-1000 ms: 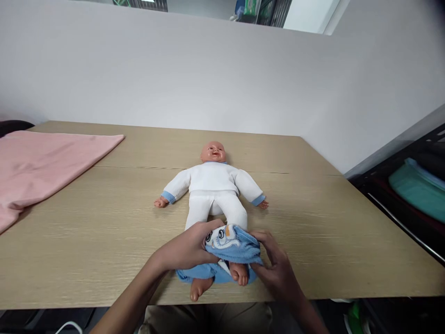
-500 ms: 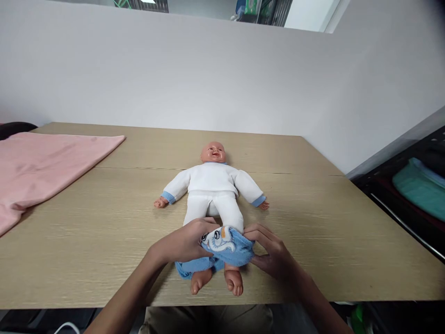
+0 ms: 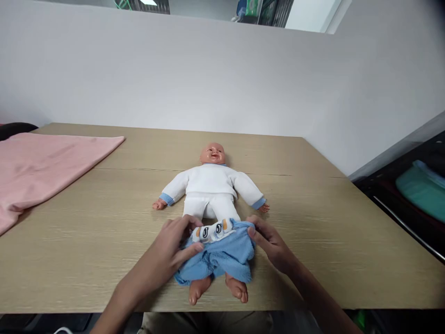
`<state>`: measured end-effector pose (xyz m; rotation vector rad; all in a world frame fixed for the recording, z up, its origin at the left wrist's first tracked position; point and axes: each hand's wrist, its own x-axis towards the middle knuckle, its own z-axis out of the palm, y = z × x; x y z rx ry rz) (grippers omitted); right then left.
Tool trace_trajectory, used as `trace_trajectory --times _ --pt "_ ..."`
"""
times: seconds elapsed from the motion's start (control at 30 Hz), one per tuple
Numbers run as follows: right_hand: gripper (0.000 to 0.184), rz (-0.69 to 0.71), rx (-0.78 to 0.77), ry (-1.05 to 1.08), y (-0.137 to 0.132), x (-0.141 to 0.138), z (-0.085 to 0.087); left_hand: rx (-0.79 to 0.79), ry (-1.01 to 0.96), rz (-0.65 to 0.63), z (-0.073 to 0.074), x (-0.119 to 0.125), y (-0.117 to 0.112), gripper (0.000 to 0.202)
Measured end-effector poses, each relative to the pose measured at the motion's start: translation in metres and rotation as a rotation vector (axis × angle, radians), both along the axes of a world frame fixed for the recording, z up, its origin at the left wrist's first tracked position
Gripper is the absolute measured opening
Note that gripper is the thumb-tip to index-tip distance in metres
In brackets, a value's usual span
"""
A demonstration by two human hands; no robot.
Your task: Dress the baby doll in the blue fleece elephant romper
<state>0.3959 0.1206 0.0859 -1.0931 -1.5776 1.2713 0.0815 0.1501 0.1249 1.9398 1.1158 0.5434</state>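
A baby doll (image 3: 211,180) lies on its back, head away from me, arms spread, in a white top and white leggings with blue cuffs on the sleeves. Blue fleecy pants (image 3: 225,255) with an embroidered face at the waist are around its lower legs, and its bare feet stick out of the leg ends. My left hand (image 3: 175,243) grips the left side of the waistband, thumb lying over the front, fingers partly hidden behind the cloth. At the right side of the waistband, my right hand (image 3: 269,241) pinches the fabric between thumb and fingers.
The wooden table (image 3: 313,232) carries a pink cloth (image 3: 48,167) on its left side. A pale wall (image 3: 208,74) rises behind it. To the right, below the table edge, a dark rack holds a green folded cloth (image 3: 422,192).
The pants have spread across both of the doll's lower legs, and the waistband lies wider and flatter. My left hand has shifted left to the waistband's side; my right hand has risen slightly.
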Motion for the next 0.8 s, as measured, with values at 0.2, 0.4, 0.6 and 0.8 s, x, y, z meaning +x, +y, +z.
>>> trace_trajectory --times 0.2,0.4,0.6,0.8 --pt "0.03 0.022 -0.027 -0.135 0.006 -0.001 0.012 -0.298 -0.052 0.029 -0.009 -0.041 -0.009 0.037" --pt "0.031 0.034 0.031 -0.215 0.017 -0.003 0.028 -0.236 -0.312 0.001 -0.016 -0.036 0.003 0.025" --pt "0.046 -0.184 -0.098 0.005 0.047 -0.021 -0.004 -0.27 -0.378 0.217 -0.035 -0.011 0.033 0.039" --pt "0.037 -0.192 0.036 -0.144 0.061 -0.019 -0.01 0.061 -0.173 0.187 -0.032 -0.004 0.043 0.034"
